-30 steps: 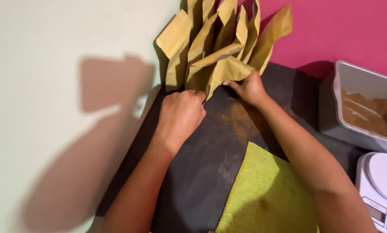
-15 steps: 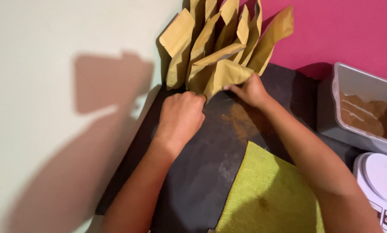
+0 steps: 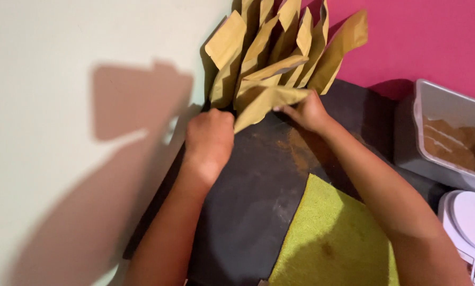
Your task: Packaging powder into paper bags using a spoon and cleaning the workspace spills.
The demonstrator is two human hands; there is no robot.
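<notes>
Both hands work at a bunch of tan paper pouches (image 3: 280, 58) that stand fanned out against the corner where a pale wall (image 3: 78, 69) meets a pink wall (image 3: 423, 37). The left hand (image 3: 210, 140) is curled into a loose fist at the foot of the bunch, knuckles up; its grip is narrow and closed around the lower end of the front pouch (image 3: 264, 103), though the fingers themselves are turned away from the camera, so how much of the paper they clasp cannot be told. The right hand (image 3: 307, 110) pinches the same front pouch at its upper right edge, its grip narrow with the fingertips (image 3: 283, 109) pressed on the paper. That pouch leans forward and slants across the others, which stay upright behind it and touch the two walls. The pouches stand at the far end of a dark bench (image 3: 258, 196) dusted with brown powder. A lime-green cloth (image 3: 333, 238) lies on the bench under the right forearm. To the right, well apart from the hands, sits a grey plastic tub (image 3: 433, 106) holding brown powder, and just beside it a white scale (image 3: 473, 222).
</notes>
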